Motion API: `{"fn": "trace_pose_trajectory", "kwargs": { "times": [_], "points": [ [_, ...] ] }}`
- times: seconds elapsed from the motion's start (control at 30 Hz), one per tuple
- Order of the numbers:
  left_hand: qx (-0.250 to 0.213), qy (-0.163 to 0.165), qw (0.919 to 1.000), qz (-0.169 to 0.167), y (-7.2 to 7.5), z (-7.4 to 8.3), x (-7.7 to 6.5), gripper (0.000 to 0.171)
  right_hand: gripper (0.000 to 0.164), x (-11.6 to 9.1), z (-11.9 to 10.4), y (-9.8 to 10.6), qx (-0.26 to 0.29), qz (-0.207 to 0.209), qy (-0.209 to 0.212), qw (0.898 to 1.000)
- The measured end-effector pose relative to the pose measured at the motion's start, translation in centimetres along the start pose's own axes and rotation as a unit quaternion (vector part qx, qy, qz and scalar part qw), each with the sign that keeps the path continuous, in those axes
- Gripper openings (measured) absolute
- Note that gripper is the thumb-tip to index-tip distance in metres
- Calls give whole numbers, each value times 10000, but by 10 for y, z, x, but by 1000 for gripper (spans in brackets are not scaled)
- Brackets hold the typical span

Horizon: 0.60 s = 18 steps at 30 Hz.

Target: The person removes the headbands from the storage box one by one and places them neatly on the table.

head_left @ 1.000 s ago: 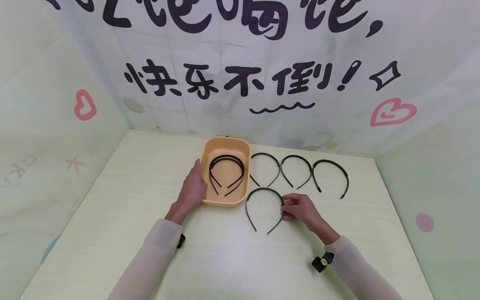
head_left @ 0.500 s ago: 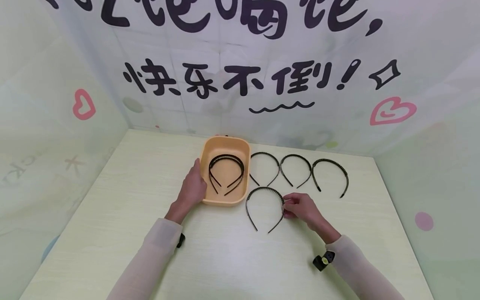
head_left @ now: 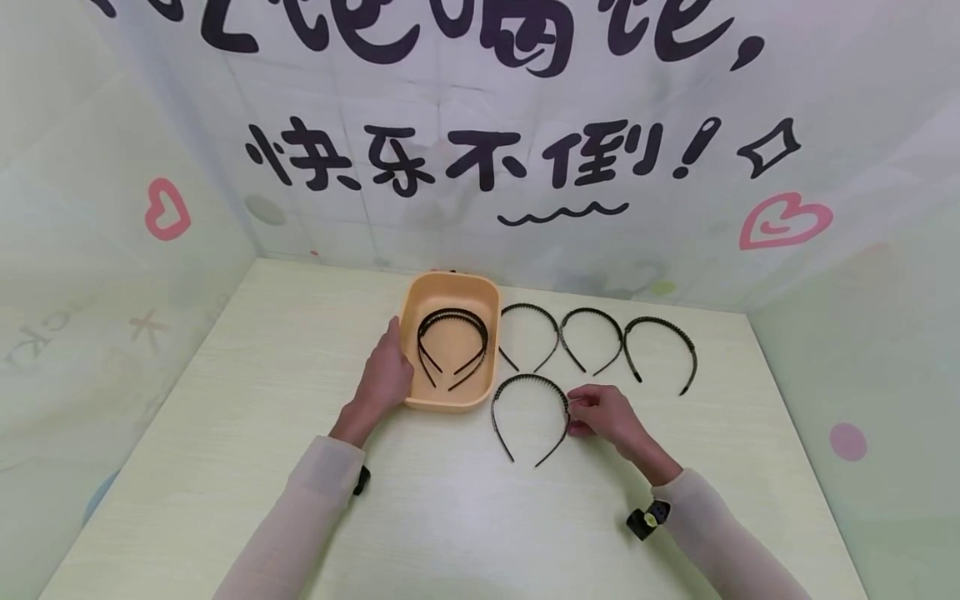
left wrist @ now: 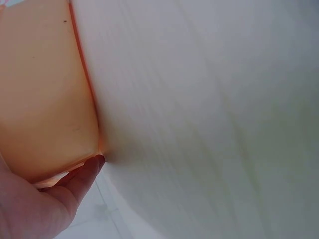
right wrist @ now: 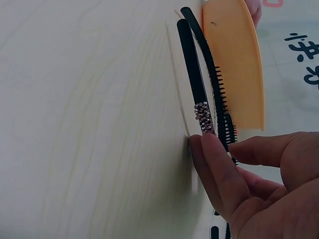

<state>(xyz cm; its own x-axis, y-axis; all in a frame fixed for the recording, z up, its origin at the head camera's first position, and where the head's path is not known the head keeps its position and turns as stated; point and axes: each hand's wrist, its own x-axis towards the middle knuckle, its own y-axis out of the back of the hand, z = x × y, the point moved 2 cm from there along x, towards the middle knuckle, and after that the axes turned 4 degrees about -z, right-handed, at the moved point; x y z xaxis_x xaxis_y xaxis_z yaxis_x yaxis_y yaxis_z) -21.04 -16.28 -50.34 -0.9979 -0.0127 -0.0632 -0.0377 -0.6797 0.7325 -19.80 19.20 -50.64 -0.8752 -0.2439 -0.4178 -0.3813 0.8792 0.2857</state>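
My left hand [head_left: 386,371] grips the left side of a peach plastic box [head_left: 450,407]; in the left wrist view its fingers [left wrist: 84,177] curl at the box's corner. Inside the box lie two black toothed headbands [head_left: 453,313], one overlapping the other. My right hand [head_left: 606,412] pinches the right side of another black toothed headband [head_left: 531,377], just right of the box's front corner, its ends toward me. In the right wrist view, thumb and fingers [right wrist: 219,159] are on either side of this headband [right wrist: 192,59], beside a patch of sparkling beads.
Behind the right hand, three more headbands lie in a row: one partly hidden by the box [head_left: 534,308], a middle headband [head_left: 592,312] and a right headband [head_left: 663,322]. The pale table [head_left: 450,517] meets a printed back wall [head_left: 390,233] and side walls.
Both hands, the box and the headbands stay almost where they were. My right hand shifts only very slightly at the headband's side.
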Motion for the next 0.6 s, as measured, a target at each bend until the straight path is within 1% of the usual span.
{"fn": "trace_pose_trajectory", "kwargs": {
  "times": [0.23,0.4,0.6],
  "points": [
    [49,-42,10000,31,1,0,0,63,33,0,-2,1,-95,-9,30,9999],
    [40,-38,10000,10,1,1,0,64,34,0,-2,1,-83,-55,59,9999],
    [33,-34,10000,-20,1,1,0,64,33,1,0,1,-112,-14,46,9999]
  ]
}}
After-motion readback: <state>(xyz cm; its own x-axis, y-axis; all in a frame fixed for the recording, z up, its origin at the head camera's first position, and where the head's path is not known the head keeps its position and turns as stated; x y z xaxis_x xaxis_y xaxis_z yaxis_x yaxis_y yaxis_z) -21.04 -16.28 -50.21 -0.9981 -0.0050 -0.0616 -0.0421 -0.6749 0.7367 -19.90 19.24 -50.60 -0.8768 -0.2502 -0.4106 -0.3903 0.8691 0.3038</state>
